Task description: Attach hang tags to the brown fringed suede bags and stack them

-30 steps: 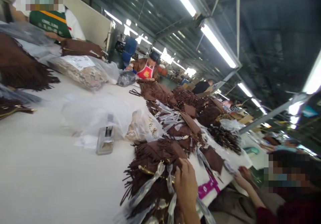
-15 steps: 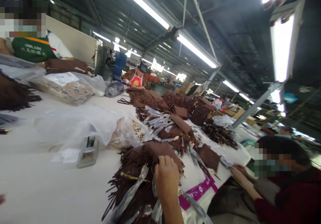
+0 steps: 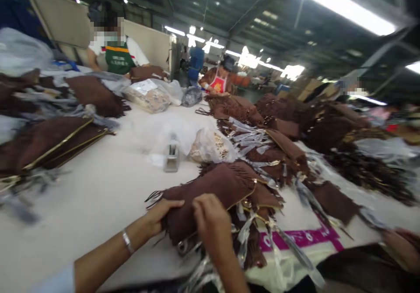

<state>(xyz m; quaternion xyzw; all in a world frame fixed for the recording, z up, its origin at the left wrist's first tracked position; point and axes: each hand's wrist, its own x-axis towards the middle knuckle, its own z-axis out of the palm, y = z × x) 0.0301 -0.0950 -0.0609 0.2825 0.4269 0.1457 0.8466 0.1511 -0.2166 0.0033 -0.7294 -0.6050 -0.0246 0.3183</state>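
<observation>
A brown fringed bag (image 3: 210, 183) with a gold-coloured zip edge lies before me on the white table. My left hand (image 3: 162, 214), a silver bracelet at its wrist, grips the bag's near left end, thumb on top and fingers hidden underneath. Curled fingers of my right hand (image 3: 211, 218) press together on the bag's near side; their tips are partly hidden. Clear plastic-wrapped strips (image 3: 246, 236) hang from the bag's right side, close to my right hand.
A tape dispenser (image 3: 171, 157) and a clear bag of gold-coloured chain (image 3: 213, 146) stand beyond. More brown fringed bags lie piled at the right (image 3: 285, 153) and left (image 3: 49, 144). Co-workers sit across the table; another person's hand (image 3: 402, 245) is at the right edge.
My left hand has come in from the left edge and taken hold of the bag. The bag now lies turned, its smooth brown side up. My view has swung left and down.
</observation>
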